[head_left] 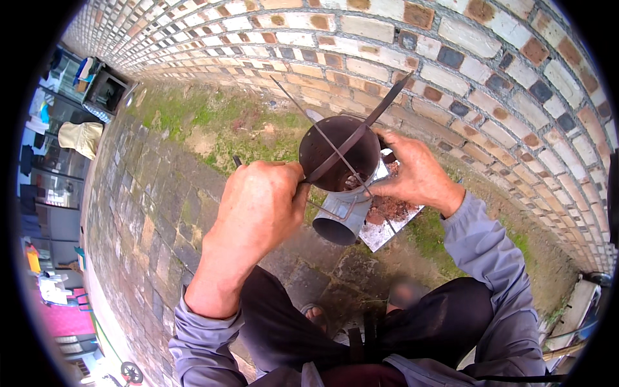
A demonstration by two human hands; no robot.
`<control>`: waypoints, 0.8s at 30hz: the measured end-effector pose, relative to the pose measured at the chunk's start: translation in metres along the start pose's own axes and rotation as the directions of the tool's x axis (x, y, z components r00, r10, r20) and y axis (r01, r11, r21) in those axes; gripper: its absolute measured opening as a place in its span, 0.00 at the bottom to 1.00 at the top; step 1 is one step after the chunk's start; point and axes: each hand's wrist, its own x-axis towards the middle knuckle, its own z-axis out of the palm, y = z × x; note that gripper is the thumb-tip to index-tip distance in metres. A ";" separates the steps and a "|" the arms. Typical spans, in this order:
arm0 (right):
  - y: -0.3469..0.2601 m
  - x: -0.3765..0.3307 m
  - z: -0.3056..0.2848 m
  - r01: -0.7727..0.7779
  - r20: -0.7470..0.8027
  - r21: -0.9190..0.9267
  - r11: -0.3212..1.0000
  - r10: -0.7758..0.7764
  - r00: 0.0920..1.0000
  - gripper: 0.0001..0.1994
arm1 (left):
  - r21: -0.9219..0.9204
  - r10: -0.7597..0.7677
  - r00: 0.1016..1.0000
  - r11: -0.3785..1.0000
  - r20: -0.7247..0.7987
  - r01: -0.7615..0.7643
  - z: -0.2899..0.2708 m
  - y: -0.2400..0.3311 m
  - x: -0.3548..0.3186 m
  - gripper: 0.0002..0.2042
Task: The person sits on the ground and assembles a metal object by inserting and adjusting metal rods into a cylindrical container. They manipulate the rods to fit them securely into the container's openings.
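A metal pipe stove (pixel 309 151) stands before me, its round, rusty mouth facing up. A short grey side pipe (pixel 338 222) juts from its lower part toward me. Across the mouth lie a flat metal bar (pixel 380 109) and a thin metal rod (pixel 296 103), crossing each other. My left hand (pixel 255 200) is closed at the left rim, on the near end of the flat bar. A dark stub pokes out past its knuckles; what it belongs to is hidden. My right hand (pixel 419 171) grips the stove's right side, fingers and thumb curved against the wall.
Under the stove is a pale metal sheet (pixel 380 238) with reddish-brown crumbs on it. A brick wall (pixel 387 39) rises just beyond, with mossy ground (pixel 187 116) at its foot. Paving (pixel 148 193) spreads left toward hung cloths and a dark box (pixel 106 90).
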 end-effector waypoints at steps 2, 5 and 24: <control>-0.001 0.000 0.000 -0.001 0.004 0.004 1.000 0.001 1.000 0.47 | -0.082 -0.031 0.999 0.996 0.009 0.032 -0.020 -0.008 0.005 0.09; 0.001 0.000 0.000 0.022 -0.006 0.017 1.000 -0.022 1.000 0.46 | -0.061 0.075 0.980 0.994 -0.186 -0.087 -0.030 -0.014 0.021 0.12; -0.001 -0.004 0.003 -0.032 -0.007 0.019 0.999 0.032 0.999 0.46 | 0.278 0.736 0.677 0.648 0.010 -0.709 0.008 -0.029 0.071 0.11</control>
